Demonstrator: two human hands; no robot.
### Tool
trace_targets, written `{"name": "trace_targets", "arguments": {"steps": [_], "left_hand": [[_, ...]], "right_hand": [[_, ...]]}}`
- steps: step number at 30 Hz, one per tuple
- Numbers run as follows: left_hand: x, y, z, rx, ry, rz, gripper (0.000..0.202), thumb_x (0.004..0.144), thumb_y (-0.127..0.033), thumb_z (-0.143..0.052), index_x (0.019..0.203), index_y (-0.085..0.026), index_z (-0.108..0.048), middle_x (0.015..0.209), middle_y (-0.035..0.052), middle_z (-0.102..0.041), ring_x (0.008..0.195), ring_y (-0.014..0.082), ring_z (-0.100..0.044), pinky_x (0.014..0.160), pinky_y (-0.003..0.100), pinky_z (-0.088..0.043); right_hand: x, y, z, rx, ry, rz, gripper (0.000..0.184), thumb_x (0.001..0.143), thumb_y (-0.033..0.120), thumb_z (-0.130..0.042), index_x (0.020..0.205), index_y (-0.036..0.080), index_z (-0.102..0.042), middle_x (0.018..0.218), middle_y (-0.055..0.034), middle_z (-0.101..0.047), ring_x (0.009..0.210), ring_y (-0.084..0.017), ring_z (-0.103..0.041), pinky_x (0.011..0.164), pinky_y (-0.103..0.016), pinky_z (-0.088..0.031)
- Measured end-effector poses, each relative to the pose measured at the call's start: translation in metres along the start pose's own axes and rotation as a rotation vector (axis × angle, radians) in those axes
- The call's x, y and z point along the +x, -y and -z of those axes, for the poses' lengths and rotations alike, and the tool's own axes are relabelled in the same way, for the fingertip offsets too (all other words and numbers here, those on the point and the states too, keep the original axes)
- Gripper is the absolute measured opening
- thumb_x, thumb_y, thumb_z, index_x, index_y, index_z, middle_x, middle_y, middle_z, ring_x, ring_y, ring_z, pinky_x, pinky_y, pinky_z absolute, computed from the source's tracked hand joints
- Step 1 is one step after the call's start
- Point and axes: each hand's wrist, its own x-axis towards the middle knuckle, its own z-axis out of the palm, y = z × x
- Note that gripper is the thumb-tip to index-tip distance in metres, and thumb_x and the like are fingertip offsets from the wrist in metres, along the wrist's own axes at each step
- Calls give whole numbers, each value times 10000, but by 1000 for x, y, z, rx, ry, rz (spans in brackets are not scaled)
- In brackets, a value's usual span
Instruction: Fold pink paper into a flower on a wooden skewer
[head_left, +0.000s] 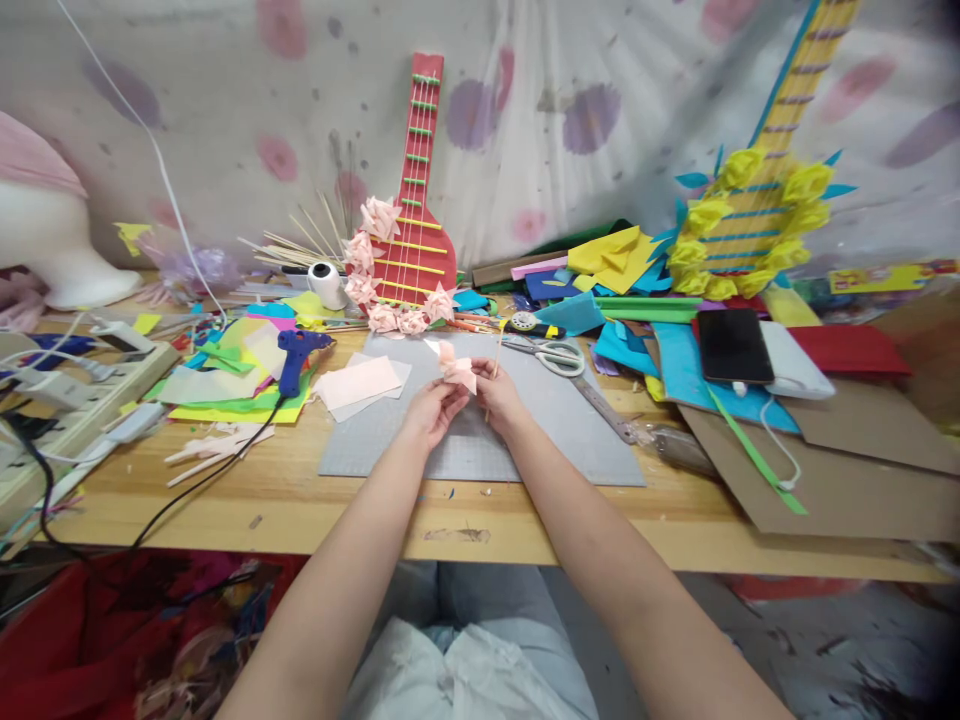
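Between my two hands, above the grey cutting mat (390, 440), is a pale pink paper flower (456, 369) with folded petals. My left hand (433, 412) pinches its lower left side. My right hand (501, 396) is closed at the flower's right edge and also holds a thin wooden stick (496, 356), which stands nearly upright between the fingers. Pale pink paper sheets (364, 380) lie on the mat's left part. Behind the hands leans a red paper guitar (420, 235) trimmed with similar pink flowers.
Left are a blue glue gun (298, 360) with a black cord, coloured paper sheets and a power strip (75, 420). Scissors (559, 357) and a metal ruler (604, 408) lie right of my hands. Farther right are cardboard (825, 480), a black phone (735, 345) and a yellow paper guitar (772, 170).
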Motion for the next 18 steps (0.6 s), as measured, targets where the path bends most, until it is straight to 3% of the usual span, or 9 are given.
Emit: {"name": "trace_targets", "arguments": {"steps": [4,8,12,15,18], "left_hand": [[2,4,-1,92,-26,-107,58,706,-87,-543,756,-115,-554,690,30,-626,629,102,-620,540,187,-506],[3,2,1,209,-131,-294,84,688,-161,-571,762,-125,-552,713,33,-635,605,126,-623,501,213,-493],[10,-2,10,325,-252,-497,161,675,-280,-588,749,-148,-533,666,16,-626,556,136,-616,462,221,-474],[16,-4,20,392,-308,-538,235,655,-359,-602,725,-154,-510,621,17,-609,542,148,-615,432,220,-459],[21,-4,25,386,-336,-546,255,642,-361,-616,713,-164,-470,600,13,-602,527,149,-609,442,234,-464]], "right_hand": [[1,-4,-1,-67,-30,46,303,535,295,-656,776,177,-515,617,42,-545,497,-66,-441,425,-182,-297],[3,-7,1,-209,-31,139,308,576,350,-638,800,175,-518,731,12,-573,608,-90,-489,526,-204,-360],[-4,3,4,-480,-145,287,318,757,497,-427,727,185,-481,685,10,-537,635,-103,-487,598,-222,-362],[-18,14,2,-757,-45,407,416,850,494,-223,700,199,-475,622,22,-504,591,-104,-462,588,-223,-328],[-32,20,-7,-1016,82,484,431,872,452,-213,733,204,-538,655,11,-555,633,-112,-489,596,-217,-310]]}}
